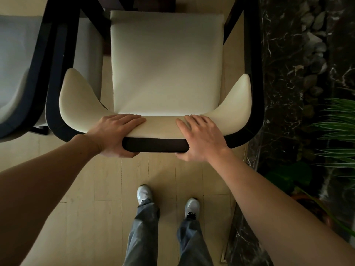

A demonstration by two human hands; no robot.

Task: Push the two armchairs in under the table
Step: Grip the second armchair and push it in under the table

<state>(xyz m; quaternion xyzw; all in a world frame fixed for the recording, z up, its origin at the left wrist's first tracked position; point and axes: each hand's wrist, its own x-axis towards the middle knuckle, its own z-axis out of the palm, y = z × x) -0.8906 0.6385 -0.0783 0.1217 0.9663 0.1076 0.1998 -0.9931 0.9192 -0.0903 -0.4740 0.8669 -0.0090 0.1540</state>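
Straight below me stands an armchair with a cream seat, a curved cream backrest and a dark frame. My left hand grips the top of its backrest left of centre, fingers over the cream padding and thumb under the dark rail. My right hand grips the same backrest right of centre. A second armchair, same dark frame with a paler seat, stands directly to the left, its arm close beside the first. A dark edge of the table shows at the top, just beyond the seat's front.
Pale wood floor lies under the chairs and my two feet. A dark marble ledge with pebbles runs close along the chair's right side. Green potted plants lean in from the right.
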